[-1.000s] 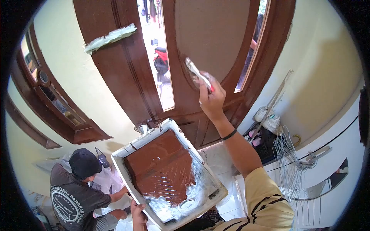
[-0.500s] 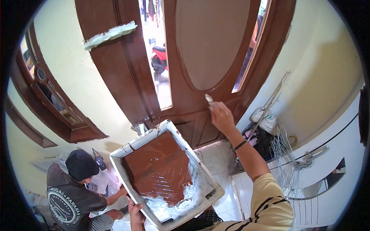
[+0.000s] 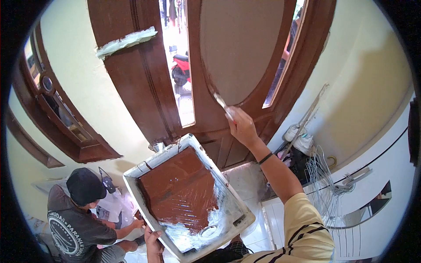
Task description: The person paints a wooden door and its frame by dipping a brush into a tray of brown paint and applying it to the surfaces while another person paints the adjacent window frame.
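The person's right arm is bare from the wrist to above the elbow. A thin black band (image 3: pixel 265 158) circles the right wrist. At the shoulder sits a short, pale yellow sleeve (image 3: pixel 307 228) crossed by thin dark stripes. The right hand (image 3: pixel 242 127) and the left hand (image 3: pixel 152 242) wear no gloves.

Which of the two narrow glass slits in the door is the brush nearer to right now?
The right slit, beside the oval panel. The brush in the right hand sits under that oval; the left slit shows a red scooter.
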